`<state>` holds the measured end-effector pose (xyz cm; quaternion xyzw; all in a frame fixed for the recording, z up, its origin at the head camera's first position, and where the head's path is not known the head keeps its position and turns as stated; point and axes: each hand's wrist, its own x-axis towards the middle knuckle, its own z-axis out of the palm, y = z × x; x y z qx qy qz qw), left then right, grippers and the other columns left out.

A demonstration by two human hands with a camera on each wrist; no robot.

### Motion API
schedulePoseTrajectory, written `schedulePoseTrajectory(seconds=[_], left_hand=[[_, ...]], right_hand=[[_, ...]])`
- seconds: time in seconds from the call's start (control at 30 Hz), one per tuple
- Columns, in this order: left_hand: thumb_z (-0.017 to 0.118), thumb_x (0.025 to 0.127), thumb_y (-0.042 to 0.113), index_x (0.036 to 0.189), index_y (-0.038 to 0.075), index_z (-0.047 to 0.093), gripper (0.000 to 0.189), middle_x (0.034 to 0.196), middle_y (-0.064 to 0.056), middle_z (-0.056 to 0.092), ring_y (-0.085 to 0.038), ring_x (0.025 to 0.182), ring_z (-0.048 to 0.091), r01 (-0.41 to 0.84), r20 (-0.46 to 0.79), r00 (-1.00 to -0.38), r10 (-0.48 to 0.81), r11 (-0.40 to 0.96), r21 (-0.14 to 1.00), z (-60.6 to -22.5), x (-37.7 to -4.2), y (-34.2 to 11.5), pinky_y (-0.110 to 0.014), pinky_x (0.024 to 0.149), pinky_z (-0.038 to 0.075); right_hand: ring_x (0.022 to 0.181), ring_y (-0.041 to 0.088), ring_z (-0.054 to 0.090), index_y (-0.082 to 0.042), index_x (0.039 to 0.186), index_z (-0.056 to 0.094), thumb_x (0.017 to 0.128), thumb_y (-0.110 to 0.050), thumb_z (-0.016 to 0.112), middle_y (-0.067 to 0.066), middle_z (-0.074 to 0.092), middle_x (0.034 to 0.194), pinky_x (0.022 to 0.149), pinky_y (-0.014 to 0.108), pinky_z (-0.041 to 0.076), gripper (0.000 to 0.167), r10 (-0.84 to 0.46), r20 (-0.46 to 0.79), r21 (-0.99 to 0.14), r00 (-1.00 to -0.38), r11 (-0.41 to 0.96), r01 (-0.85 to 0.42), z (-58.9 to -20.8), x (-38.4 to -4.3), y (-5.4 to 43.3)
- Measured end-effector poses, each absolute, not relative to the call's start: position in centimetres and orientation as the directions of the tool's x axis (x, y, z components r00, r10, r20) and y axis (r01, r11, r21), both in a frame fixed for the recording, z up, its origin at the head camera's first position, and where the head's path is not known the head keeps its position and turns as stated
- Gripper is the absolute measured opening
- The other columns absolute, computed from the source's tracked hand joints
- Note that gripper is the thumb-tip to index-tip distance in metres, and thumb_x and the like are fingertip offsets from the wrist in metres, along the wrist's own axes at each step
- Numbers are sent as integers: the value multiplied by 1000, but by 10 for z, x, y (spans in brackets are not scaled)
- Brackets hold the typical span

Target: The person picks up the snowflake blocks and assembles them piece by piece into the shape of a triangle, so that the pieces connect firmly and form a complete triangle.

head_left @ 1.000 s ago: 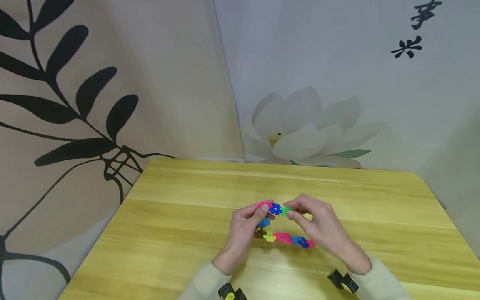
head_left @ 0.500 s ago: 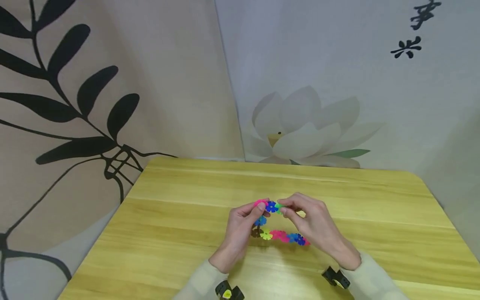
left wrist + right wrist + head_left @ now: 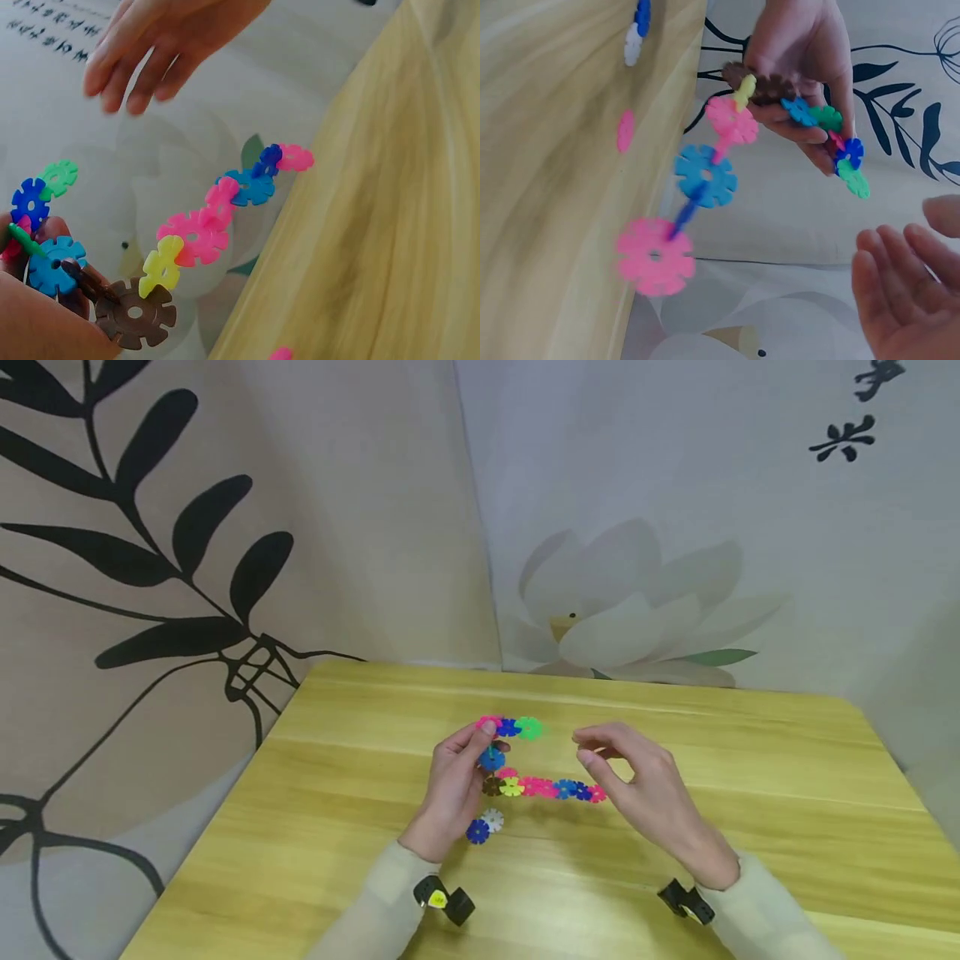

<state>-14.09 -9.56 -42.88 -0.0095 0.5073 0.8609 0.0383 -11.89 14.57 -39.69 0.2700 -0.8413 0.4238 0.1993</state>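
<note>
My left hand (image 3: pixel 450 785) pinches a chain of interlocking snowflake discs (image 3: pixel 538 787) between thumb and fingers, above the table. Its short upper arm ends in a blue disc (image 3: pixel 30 204) and a bright green disc (image 3: pixel 529 728). From the brown discs (image 3: pixel 136 312) near my palm, the longer arm runs rightward through yellow, pink and blue to a pink end disc (image 3: pixel 655 256). My right hand (image 3: pixel 651 789) hovers to the right of the green disc, apart from the chain. Its fingers are loosely bent and nothing lies between them and the thumb.
On the wooden table (image 3: pixel 337 760), a white disc (image 3: pixel 492 819) and a dark blue disc (image 3: pixel 477 832) lie touching near my left wrist. A loose pink disc (image 3: pixel 625 131) lies beneath the chain. Printed cloth walls (image 3: pixel 375 527) stand behind the table's far edge.
My right hand has let go of the green disc and drawn apart to the right. My left hand has carried the chain left and farther away, uncovering the white and blue discs.
</note>
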Motion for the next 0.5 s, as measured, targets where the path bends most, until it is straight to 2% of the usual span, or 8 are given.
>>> schedulePoseTrajectory(seconds=[0.1, 0.2, 0.4, 0.5], left_hand=[[63, 105, 20, 105, 16, 79, 16, 100, -2, 68, -15, 86, 65, -79, -64, -997, 47, -511, 856, -430, -146, -103, -21, 71, 48], [63, 106, 22, 105, 16, 79, 17, 101, -1, 68, -14, 87, 64, -71, -54, -997, 47, -527, 847, -430, -153, -108, -20, 71, 48], [62, 106, 22, 106, 17, 79, 18, 108, -1, 68, -15, 88, 63, -50, -43, -999, 27, -557, 829, -432, -167, -118, -19, 70, 48], [60, 106, 20, 107, 16, 79, 19, 109, -2, 68, -15, 87, 64, -48, -53, -999, 7, -568, 822, -435, -173, -122, -19, 70, 48]], right_hand=[[91, 10, 69, -11, 116, 73, 93, 2, 73, -4, 74, 109, 80, 18, 55, 27, -316, 585, -586, -747, 471, -659, -403, -114, 146], [92, 9, 68, -12, 114, 73, 91, 3, 74, -6, 73, 109, 83, 19, 54, 28, -362, 590, -579, -722, 434, -691, -407, -110, 145], [101, 16, 71, -14, 116, 72, 93, 2, 72, -4, 74, 112, 89, 28, 58, 28, -502, 561, -547, -658, 372, -750, -418, -106, 139], [107, 17, 71, -14, 115, 73, 97, -5, 70, -4, 74, 114, 90, 35, 59, 20, -557, 481, -565, -677, 393, -726, -425, -106, 135]])
